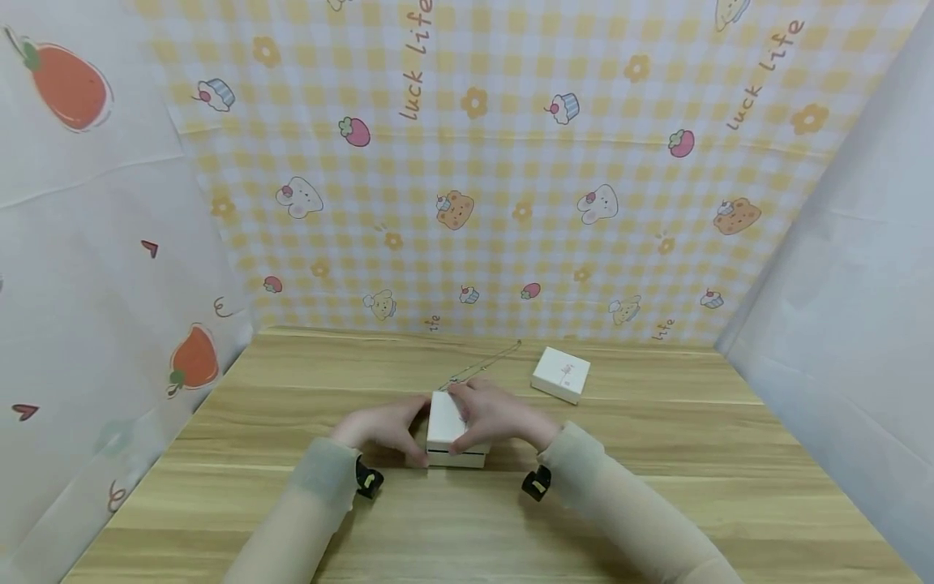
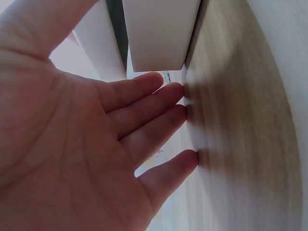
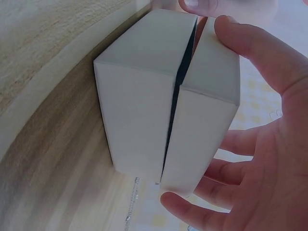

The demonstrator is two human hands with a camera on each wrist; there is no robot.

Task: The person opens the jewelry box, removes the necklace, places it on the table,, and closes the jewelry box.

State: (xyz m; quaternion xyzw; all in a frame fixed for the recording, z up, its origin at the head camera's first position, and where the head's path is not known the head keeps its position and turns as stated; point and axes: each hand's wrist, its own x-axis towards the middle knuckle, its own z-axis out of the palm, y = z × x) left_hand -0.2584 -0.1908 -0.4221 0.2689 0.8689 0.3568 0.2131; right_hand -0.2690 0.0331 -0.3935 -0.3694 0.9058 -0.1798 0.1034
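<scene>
A small white lidded box point(image 1: 445, 418) stands on the wooden table in front of the person. Its lid point(image 3: 209, 72) sits slightly tilted, with a dark gap between it and the base point(image 3: 137, 115). The right hand point(image 1: 499, 414) holds the lid, thumb at the front and fingers along the far side. At the box's left side is the left hand point(image 1: 383, 426), its thumb near the front corner and its fingers by the back corner. In the left wrist view its fingers point(image 2: 149, 106) are spread and fairly straight, with some tips at the tabletop.
Behind the box a thin chain necklace point(image 1: 485, 365) lies stretched across the table point(image 1: 328, 365). Farther back on the right sits a second white box point(image 1: 560, 375) with small print on top. A checked cloth point(image 1: 511, 162) hangs along the back, and pale cloths hang at both sides.
</scene>
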